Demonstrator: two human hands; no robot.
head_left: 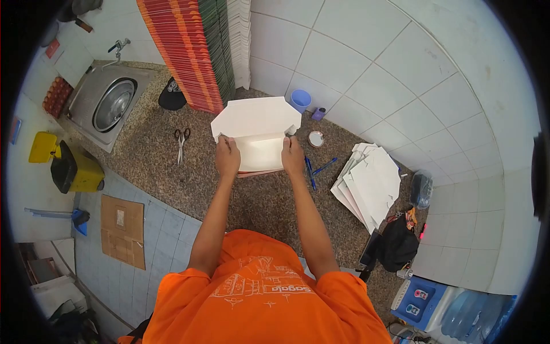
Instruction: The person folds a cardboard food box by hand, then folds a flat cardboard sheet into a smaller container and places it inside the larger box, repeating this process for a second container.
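A white cardboard box (256, 117), partly folded, is upright on the speckled stone counter in front of me. Its broad flap with cut corners stands open at the far side, and a reddish edge shows along the near side. My left hand (228, 156) is closed on the box's left side wall, thumb on top. On the opposite wall, my right hand (293, 155) grips in the same way. The fingers under the cardboard are hidden. Blue pens (311, 173) lie just right of my right hand. Scissors (181, 144) rest to the left of my left hand.
Tall stacks of red and green folded cardboard (186, 51) stand behind the box. Flat white cardboard blanks (372, 182) lie to the right, near a black bag (399, 243). A blue cup (299, 100) and a tape roll (315, 139) sit behind; a sink (103, 123) is at left.
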